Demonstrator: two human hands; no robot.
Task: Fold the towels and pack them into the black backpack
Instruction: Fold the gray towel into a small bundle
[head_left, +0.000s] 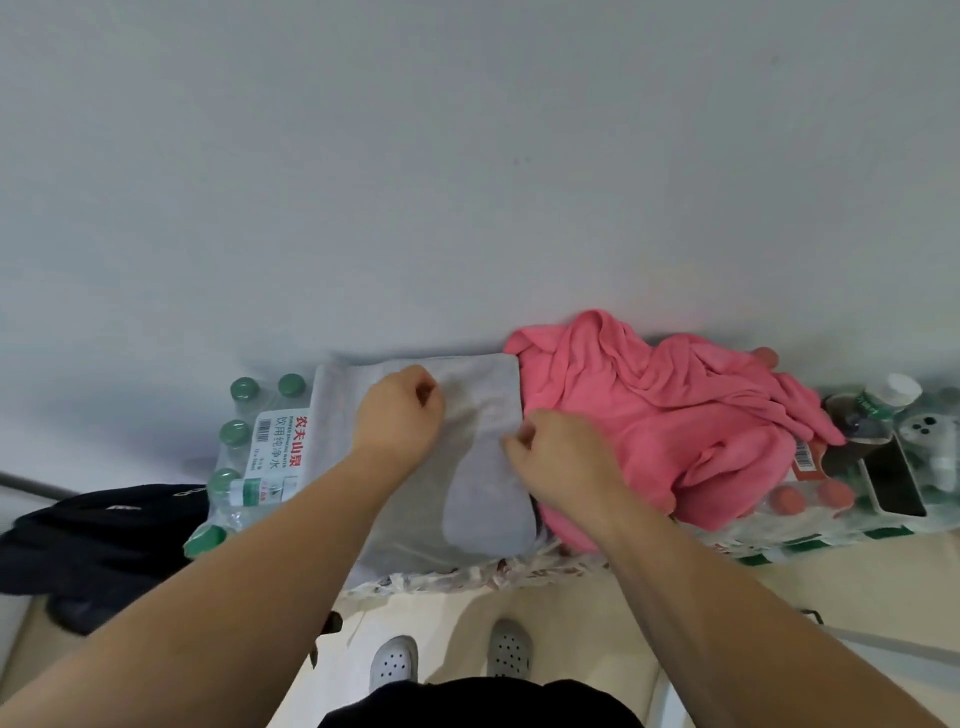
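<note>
Pale grey wall (467, 156) fills the upper half of the view, and at its foot shrink-wrapped packs of water bottles (249, 452) serve as the work surface.

Both hands are on the grey towel (483, 499), which lies flat across the packs. The left hand (400, 415) is curled near the towel's far edge, thumb against forefinger, and looks to be pinching a bit of cloth. The right hand (558, 454) is curled the same way at the towel's right border, nipping the edge just beside the pink towel (665, 415).

The grey cloth should be light, soft and limp. It will sag wherever it is unsupported, so corners and hems are the sensible holds, with both hands lifting together to keep a fold square. The lumpy bottle caps underneath probably give a poor base for pressing creases.

The pink towel lies crumpled in a heap on the packs to the right, unfolded, touching the grey one. The black backpack (104, 540) slumps low at the left, well apart from the pink towel.

Both sets of fingertips are tucked under the palms, so how much cloth each holds is unclear. The backpack's opening cannot be made out, and its left side is cut off by the frame. The towel's near edge is covered by the forearms. Clutter at the far right, including a white-capped bottle (901, 387), is too blurred to sort out.
</note>
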